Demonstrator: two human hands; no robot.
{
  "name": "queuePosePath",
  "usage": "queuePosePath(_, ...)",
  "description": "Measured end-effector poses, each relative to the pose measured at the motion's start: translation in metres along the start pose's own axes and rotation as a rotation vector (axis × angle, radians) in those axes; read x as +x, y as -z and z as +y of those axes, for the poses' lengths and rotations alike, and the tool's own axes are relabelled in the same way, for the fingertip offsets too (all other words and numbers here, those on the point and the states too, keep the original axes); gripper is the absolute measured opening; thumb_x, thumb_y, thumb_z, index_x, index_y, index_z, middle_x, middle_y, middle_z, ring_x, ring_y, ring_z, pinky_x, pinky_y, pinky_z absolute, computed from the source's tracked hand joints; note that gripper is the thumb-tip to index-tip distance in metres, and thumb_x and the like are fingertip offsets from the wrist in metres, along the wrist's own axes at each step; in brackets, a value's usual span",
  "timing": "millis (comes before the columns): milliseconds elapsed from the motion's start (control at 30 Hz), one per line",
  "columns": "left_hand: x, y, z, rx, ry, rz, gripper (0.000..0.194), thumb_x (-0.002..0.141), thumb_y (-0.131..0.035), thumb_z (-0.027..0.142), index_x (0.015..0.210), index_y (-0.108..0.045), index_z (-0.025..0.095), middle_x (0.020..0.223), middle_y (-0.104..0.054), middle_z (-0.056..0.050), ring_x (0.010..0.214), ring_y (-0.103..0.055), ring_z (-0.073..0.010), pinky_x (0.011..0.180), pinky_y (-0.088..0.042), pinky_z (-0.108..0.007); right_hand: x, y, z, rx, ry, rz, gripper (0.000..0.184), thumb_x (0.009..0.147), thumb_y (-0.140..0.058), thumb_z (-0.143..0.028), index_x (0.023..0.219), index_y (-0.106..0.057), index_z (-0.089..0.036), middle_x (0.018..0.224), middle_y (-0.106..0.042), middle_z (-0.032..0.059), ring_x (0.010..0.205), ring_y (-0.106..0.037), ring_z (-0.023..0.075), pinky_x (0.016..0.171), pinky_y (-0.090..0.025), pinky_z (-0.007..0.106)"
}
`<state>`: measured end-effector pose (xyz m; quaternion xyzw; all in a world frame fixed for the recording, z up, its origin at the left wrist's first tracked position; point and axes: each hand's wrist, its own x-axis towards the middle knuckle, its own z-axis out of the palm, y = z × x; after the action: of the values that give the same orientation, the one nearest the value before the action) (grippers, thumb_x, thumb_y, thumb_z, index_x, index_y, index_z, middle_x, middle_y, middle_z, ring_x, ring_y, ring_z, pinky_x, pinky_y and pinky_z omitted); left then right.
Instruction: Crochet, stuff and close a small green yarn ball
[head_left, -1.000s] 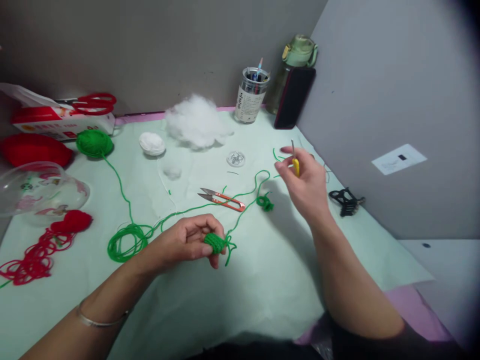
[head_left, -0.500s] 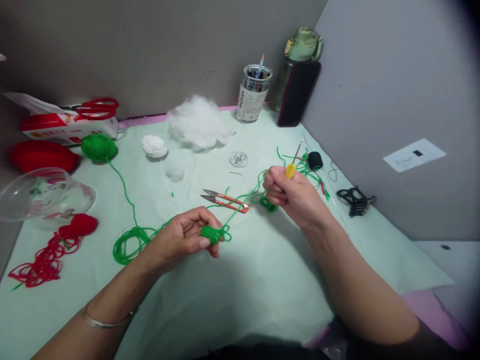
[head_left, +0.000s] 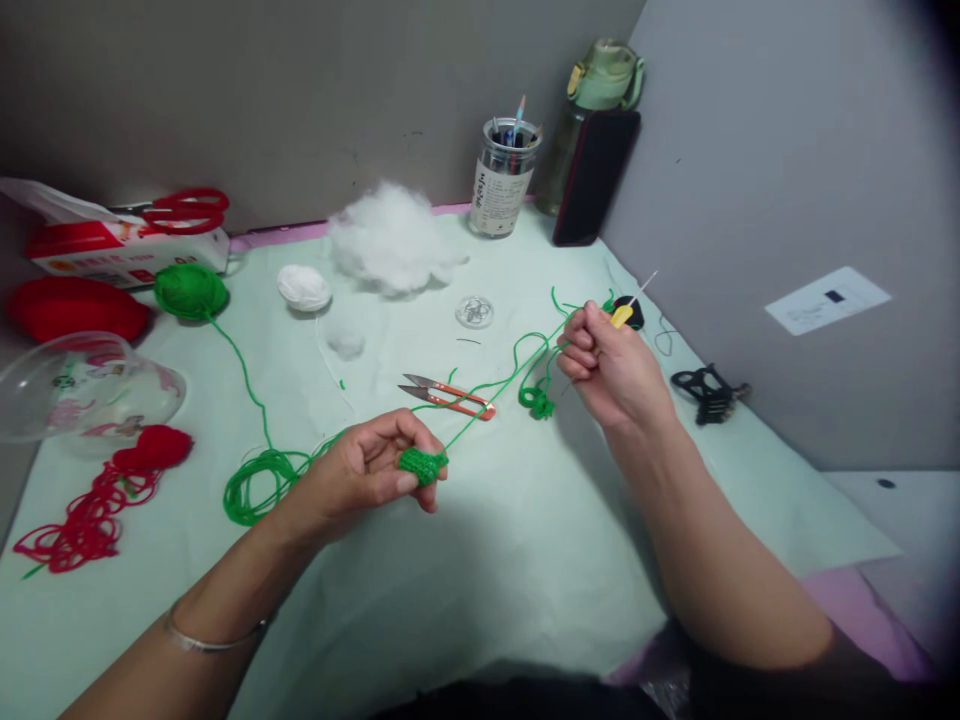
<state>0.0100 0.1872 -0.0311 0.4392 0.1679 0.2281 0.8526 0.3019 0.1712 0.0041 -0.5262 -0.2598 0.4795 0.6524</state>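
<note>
Between the thumb and fingers of my left hand (head_left: 375, 465) is a small green crocheted piece (head_left: 421, 465). A taut strand of green yarn (head_left: 495, 395) runs from it up to my right hand (head_left: 611, 365). That hand is closed around a crochet hook (head_left: 622, 316) with a yellow handle, its metal shaft pointing up and right, and it also pinches the yarn. Orange-handled thread snips (head_left: 450, 397) lie beyond the hands, under the strand. A small green crocheted bit (head_left: 537, 402) rests left of my right hand.
At left are a green yarn ball (head_left: 191, 291), loose green coils (head_left: 259, 488), tangled red yarn (head_left: 75, 520) and a clear plastic bowl (head_left: 90, 388). White stuffing (head_left: 394, 238), a pen jar (head_left: 504, 180) and a phone (head_left: 598, 178) stand at the back. A black claw clip (head_left: 709, 393) lies at right.
My right hand has moved right and slightly up with the hook, drawing the yarn straight. The small loop at the crocheted piece has closed up. My left hand has barely moved.
</note>
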Motion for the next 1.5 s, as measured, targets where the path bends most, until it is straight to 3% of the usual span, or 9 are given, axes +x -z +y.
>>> queuePosePath(67, 0.001, -0.002, 0.001, -0.029, -0.009, 0.017, 0.017, 0.083, -0.082, 0.023, 0.098, -0.075, 0.019, 0.092, -0.076, -0.003, 0.073, -0.073, -0.0141, 0.068, -0.060, -0.025, -0.003, -0.002, 0.001, -0.164, 0.028, -0.041, 0.043, 0.091, -0.071, -0.060, 0.081, -0.067, -0.019, 0.073, -0.054, -0.0019, 0.051, -0.041, 0.0071, 0.044, -0.035, 0.021)
queuePosePath(167, 0.002, -0.007, 0.007, -0.085, 0.005, 0.098, 0.019, 0.080, -0.085, 0.026, 0.095, -0.075, 0.019, 0.090, -0.078, -0.002, 0.068, -0.072, -0.0122, 0.065, -0.060, -0.023, -0.011, -0.005, 0.000, -0.531, 0.247, -0.066, 0.059, 0.097, -0.049, -0.073, 0.097, -0.077, -0.021, 0.094, -0.069, 0.0057, 0.075, -0.061, 0.0152, 0.065, -0.050, 0.028)
queuePosePath(267, 0.003, -0.011, 0.012, -0.127, 0.028, 0.196, 0.018, 0.081, -0.085, 0.026, 0.095, -0.076, 0.020, 0.091, -0.080, -0.002, 0.066, -0.071, -0.0103, 0.064, -0.060, -0.020, -0.021, -0.008, -0.004, -0.729, 0.374, -0.052, 0.073, 0.098, -0.037, -0.078, 0.082, -0.079, -0.020, 0.076, -0.065, 0.0050, 0.072, -0.060, 0.0171, 0.067, -0.049, 0.030)
queuePosePath(400, 0.004, -0.013, 0.011, -0.158, 0.017, 0.255, 0.017, 0.086, -0.083, 0.024, 0.101, -0.078, 0.020, 0.094, -0.081, -0.004, 0.067, -0.071, -0.0088, 0.067, -0.061, -0.018, -0.034, -0.013, -0.003, -0.460, 0.192, -0.249, 0.079, 0.097, -0.031, -0.080, 0.075, -0.076, -0.019, 0.054, -0.056, 0.0016, 0.049, -0.051, 0.0129, 0.050, -0.040, 0.029)
queuePosePath(467, 0.004, -0.014, 0.010, -0.172, 0.003, 0.276, 0.016, 0.088, -0.081, 0.023, 0.103, -0.078, 0.019, 0.095, -0.081, -0.004, 0.069, -0.072, -0.0092, 0.069, -0.062, -0.019, -0.039, -0.018, 0.002, -0.301, 0.144, -0.369, 0.063, 0.097, -0.048, -0.074, 0.084, -0.078, -0.021, 0.061, -0.064, 0.0014, 0.055, -0.059, 0.0131, 0.054, -0.045, 0.027)
queuePosePath(567, 0.005, -0.016, 0.009, -0.182, -0.009, 0.294, 0.015, 0.089, -0.080, 0.022, 0.102, -0.078, 0.017, 0.093, -0.080, -0.005, 0.071, -0.072, -0.0101, 0.070, -0.063, -0.020, -0.046, -0.027, 0.010, -0.203, 0.101, -0.456, 0.028, 0.091, -0.076, -0.052, 0.093, -0.080, -0.024, 0.074, -0.072, -0.0003, 0.066, -0.066, 0.0117, 0.064, -0.051, 0.024)
queuePosePath(733, 0.005, -0.022, 0.012, -0.177, -0.001, 0.299, 0.009, 0.090, -0.079, 0.022, 0.098, -0.077, 0.016, 0.090, -0.078, -0.004, 0.072, -0.072, -0.0097, 0.071, -0.062, -0.019, -0.050, -0.035, 0.016, -0.160, 0.051, -0.444, 0.019, 0.090, -0.080, -0.042, 0.093, -0.079, -0.023, 0.072, -0.072, -0.0016, 0.067, -0.066, 0.0106, 0.067, -0.053, 0.023)
queuePosePath(1033, 0.005, -0.022, 0.011, -0.172, 0.022, 0.328, 0.011, 0.088, -0.081, 0.022, 0.097, -0.077, 0.017, 0.090, -0.078, -0.004, 0.071, -0.071, -0.0107, 0.069, -0.062, -0.020, -0.050, -0.035, 0.019, -0.091, 0.018, -0.472, 0.020, 0.091, -0.079, -0.042, 0.094, -0.079, -0.022, 0.074, -0.071, -0.0010, 0.068, -0.065, 0.0105, 0.067, -0.052, 0.023)
queuePosePath(1500, 0.004, -0.019, 0.009, -0.113, 0.023, 0.281, 0.015, 0.087, -0.082, 0.028, 0.099, -0.075, 0.019, 0.092, -0.078, -0.003, 0.074, -0.072, -0.0114, 0.073, -0.059, -0.021, -0.050, -0.035, 0.020, -0.076, 0.026, -0.479, 0.019, 0.093, -0.076, -0.041, 0.097, -0.079, -0.023, 0.077, -0.071, -0.0010, 0.071, -0.065, 0.0105, 0.070, -0.052, 0.023)
